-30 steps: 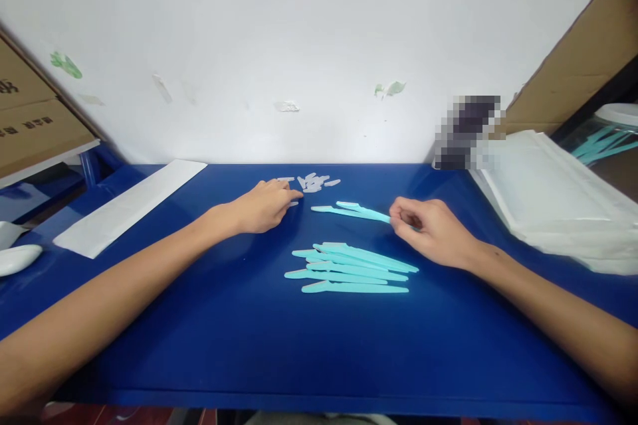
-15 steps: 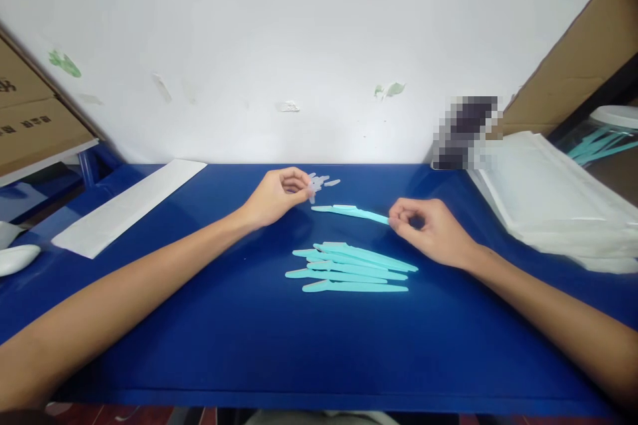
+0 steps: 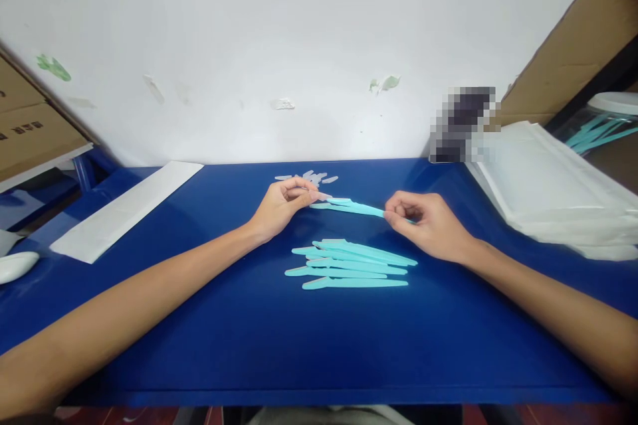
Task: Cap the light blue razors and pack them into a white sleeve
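Observation:
My right hand (image 3: 416, 219) pinches the handle end of a turquoise eyebrow razor (image 3: 366, 208), its blade end pointing left. My left hand (image 3: 289, 204) holds a small clear blade cover (image 3: 323, 196) between thumb and fingertips, right at the razor's blade end. Whether the cover is on the blade I cannot tell. Another turquoise strip shows just under the held razor, perhaps a second razor, partly overlapped. Behind my left hand lies a small pile of clear blade covers (image 3: 312, 177). Nearer to me, several turquoise eyebrow razors (image 3: 359, 272) lie in a loose group, blade ends to the left.
The blue table (image 3: 224, 339) meets a white wall. A long white strip (image 3: 127, 212) lies at left, near a white rounded object (image 3: 17, 267). On the right are stacked clear plastic bags (image 3: 563, 192), a jar of turquoise razors (image 3: 605, 126) and cardboard (image 3: 568, 46).
My left hand has come from the pile of covers toward me, bringing one cover to the razor's blade end. My right hand has shifted slightly left, still gripping the razor.

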